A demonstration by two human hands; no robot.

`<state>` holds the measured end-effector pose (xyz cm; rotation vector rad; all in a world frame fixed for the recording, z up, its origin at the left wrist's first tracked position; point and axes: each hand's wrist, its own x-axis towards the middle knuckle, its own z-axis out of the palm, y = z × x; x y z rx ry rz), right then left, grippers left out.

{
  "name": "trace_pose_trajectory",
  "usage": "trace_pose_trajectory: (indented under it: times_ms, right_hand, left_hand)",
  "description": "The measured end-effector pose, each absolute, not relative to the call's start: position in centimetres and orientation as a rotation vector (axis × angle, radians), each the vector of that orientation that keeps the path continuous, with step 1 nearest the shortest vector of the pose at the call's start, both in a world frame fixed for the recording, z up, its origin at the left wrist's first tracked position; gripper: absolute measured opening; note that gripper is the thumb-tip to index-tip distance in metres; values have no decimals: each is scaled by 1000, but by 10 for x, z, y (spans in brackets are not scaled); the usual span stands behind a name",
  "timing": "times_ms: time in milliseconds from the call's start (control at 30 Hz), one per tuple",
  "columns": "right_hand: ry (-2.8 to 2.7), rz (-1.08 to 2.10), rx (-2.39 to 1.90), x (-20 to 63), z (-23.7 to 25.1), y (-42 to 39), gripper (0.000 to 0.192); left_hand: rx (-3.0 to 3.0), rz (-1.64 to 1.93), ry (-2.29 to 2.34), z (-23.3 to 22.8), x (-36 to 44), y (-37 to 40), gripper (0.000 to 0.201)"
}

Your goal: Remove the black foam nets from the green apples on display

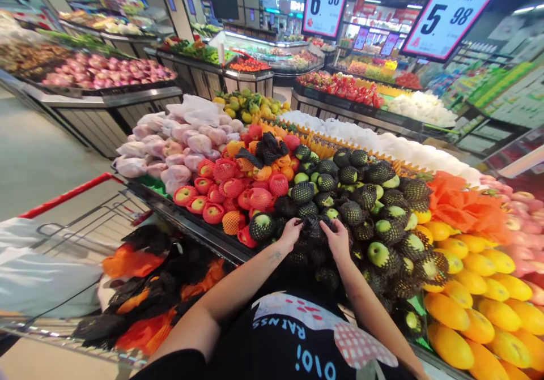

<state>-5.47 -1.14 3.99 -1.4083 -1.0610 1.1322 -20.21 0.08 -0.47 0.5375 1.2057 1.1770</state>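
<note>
Over the front of the fruit display, my left hand (291, 234) and my right hand (337, 238) face each other. Both have their fingertips closed on a black foam net (313, 230) stretched between them. Whether fruit sits inside that net, I cannot tell. Around my hands lie green apples (378, 254), many in black mesh sleeves. Just left of my left hand is a green apple in a black net (262, 227). Beyond it are apples in red foam nets (260, 198), with loose black nets (270, 150) lying on top.
Yellow mangoes (471, 282) and an orange net pile (470, 204) are at the right. On the left stands a shopping cart (70, 194) with black and orange nets (134, 261) inside. Bagged pinkish fruit (176, 142) fills the display's left end. Price signs (326, 3) hang overhead.
</note>
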Motion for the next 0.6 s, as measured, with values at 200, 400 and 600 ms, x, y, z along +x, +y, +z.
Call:
trace_pose_trajectory:
  times_ms: [200, 400, 600]
  right_hand:
    - [-1171, 1115, -1466, -47, 38, -15, 36]
    - [-1129, 1246, -1477, -49, 34, -30, 33]
    - [-926, 1334, -1371, -43, 38, -57, 39]
  left_hand:
    - [677, 1200, 1265, -10, -197, -1, 15]
    - [777, 1197, 1240, -5, -192, -9, 20]
    - [900, 1259, 1099, 23, -198, -26, 27]
